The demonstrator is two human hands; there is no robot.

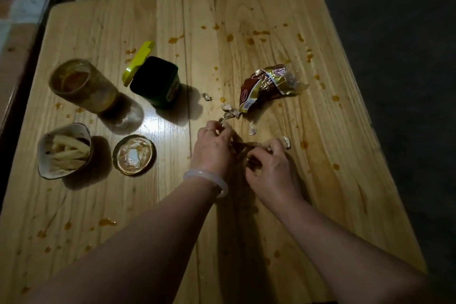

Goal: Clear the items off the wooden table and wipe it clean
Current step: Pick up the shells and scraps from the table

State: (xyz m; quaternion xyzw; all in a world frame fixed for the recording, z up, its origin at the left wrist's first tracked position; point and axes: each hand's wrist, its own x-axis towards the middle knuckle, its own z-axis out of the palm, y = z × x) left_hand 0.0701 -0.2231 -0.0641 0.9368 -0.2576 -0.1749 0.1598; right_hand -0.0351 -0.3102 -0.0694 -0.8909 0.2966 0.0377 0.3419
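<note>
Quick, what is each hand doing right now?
Left hand: fingers curled, pinching shell scraps.
Right hand: fingers curled, gathering scraps too.

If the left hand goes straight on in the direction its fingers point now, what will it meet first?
The left hand points away from the person and slightly right. Just past its fingertips lie the scattered shells, so it would probably meet those first, then the torn wrapper beyond. Depth is hard to judge in this dim view.

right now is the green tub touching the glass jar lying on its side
Apart: the head view shows bare lit table between the green tub and the glass jar.
</note>
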